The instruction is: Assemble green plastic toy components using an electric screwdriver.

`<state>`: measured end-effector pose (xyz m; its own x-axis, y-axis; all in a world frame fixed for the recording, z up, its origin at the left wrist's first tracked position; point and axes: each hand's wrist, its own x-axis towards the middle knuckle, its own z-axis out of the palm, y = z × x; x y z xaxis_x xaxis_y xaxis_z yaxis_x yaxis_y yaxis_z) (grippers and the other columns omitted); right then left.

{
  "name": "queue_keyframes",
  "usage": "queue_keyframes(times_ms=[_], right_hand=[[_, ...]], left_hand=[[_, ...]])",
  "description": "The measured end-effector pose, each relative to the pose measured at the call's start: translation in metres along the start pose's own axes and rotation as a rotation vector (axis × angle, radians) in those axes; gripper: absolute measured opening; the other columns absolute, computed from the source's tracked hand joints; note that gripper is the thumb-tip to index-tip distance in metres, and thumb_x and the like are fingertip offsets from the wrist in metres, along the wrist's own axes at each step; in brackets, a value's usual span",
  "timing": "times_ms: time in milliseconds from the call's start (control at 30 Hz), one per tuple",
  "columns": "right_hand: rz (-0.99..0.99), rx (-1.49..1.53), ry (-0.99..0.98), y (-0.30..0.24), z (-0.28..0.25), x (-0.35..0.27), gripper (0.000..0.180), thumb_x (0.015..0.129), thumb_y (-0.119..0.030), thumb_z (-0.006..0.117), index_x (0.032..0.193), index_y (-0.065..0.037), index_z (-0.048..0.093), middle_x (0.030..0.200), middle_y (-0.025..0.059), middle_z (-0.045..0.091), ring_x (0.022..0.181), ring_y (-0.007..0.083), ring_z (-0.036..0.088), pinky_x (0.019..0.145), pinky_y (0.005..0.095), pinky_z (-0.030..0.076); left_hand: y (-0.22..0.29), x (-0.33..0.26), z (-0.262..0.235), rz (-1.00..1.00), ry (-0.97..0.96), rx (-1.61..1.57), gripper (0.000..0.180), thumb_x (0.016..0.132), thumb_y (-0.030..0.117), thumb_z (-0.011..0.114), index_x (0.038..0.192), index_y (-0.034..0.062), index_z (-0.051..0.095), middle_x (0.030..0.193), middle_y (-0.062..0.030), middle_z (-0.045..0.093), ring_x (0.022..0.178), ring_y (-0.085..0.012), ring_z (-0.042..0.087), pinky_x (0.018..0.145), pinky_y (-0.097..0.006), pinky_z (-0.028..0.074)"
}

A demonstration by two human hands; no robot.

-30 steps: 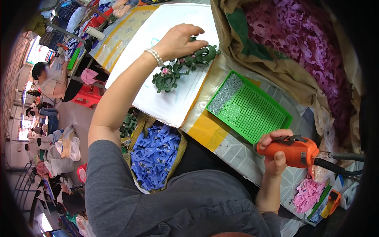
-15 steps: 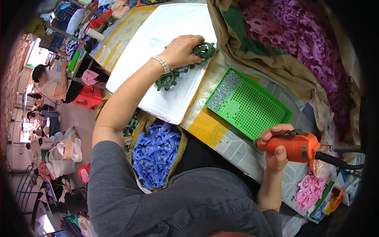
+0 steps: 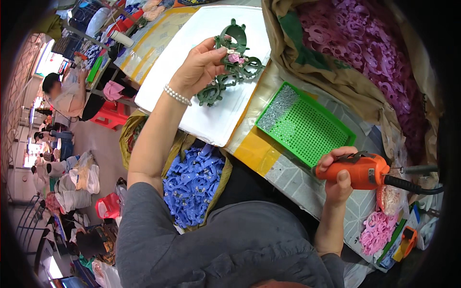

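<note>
My left hand point(image 3: 199, 69), with a pearl bracelet at the wrist, pinches a dark green ring-shaped plastic part point(image 3: 241, 46) with small knobs round its rim. Pink and pale flower-like pieces point(image 3: 234, 58) show beside my fingertips. Below it, more dark green parts point(image 3: 211, 96) lie on a white board point(image 3: 163, 79), partly hidden by the held one. My right hand point(image 3: 337, 178) is wrapped round an orange corded power tool point(image 3: 361, 174), like an electric screwdriver, its nose pointing left. That nose is close to the near corner of a green perforated tray point(image 3: 319, 139).
Small silvery metal pieces point(image 3: 283, 103) fill the tray's left end. A brown sack of pink plastic parts point(image 3: 336, 43) stands at the far right, a sack of blue parts point(image 3: 194, 185) near my lap. Pink pieces point(image 3: 378, 233) lie lower right. Another person point(image 3: 67, 96) sits at left.
My left hand has lifted a green part off the pile and drawn it back to the left, turning it so its ring and flowers show. The right hand and orange tool have hardly moved.
</note>
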<state>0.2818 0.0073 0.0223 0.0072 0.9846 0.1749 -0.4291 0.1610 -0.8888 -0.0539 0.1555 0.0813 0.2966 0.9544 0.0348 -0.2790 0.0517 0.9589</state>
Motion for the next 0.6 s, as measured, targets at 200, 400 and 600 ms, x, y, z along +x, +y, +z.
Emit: queue_keyframes(times_ms=[200, 400, 600], right_hand=[[-0.008, -0.078, -0.057, -0.002, 0.007, -0.002, 0.051, 0.078, -0.043, 0.063, 0.102, -0.002, 0.046, 0.078, 0.0072, 0.054, 0.066, 0.0159, 0.052, 0.066, 0.0314, 0.045], [0.004, -0.113, -0.092, -0.004, 0.018, -0.008, 0.052, 0.078, -0.046, 0.063, 0.102, -0.003, 0.047, 0.077, 0.0068, 0.054, 0.065, 0.016, 0.052, 0.068, 0.0333, 0.045], [-0.038, -0.126, -0.132, -0.008, 0.019, -0.003, 0.047, 0.082, -0.043, 0.057, 0.102, -0.001, 0.048, 0.078, 0.0084, 0.055, 0.066, 0.0162, 0.052, 0.07, 0.0345, 0.045]], left_hand=[[-0.013, -0.048, 0.029, 0.038, -0.113, -0.474, 0.038, 0.096, 0.016, 0.034, 0.13, -0.0012, 0.037, 0.126, -0.0259, 0.048, 0.106, -0.0329, 0.057, 0.085, -0.038, 0.053], [-0.049, -0.074, 0.054, -0.023, -0.114, -0.714, 0.041, 0.094, 0.019, 0.035, 0.129, -0.0011, 0.039, 0.127, -0.0272, 0.046, 0.107, -0.0397, 0.055, 0.079, -0.043, 0.055], [-0.065, -0.096, 0.081, 0.029, 0.087, -0.518, 0.036, 0.086, 0.008, 0.055, 0.12, 0.0059, 0.046, 0.113, -0.0162, 0.057, 0.091, -0.0268, 0.064, 0.064, -0.033, 0.059]])
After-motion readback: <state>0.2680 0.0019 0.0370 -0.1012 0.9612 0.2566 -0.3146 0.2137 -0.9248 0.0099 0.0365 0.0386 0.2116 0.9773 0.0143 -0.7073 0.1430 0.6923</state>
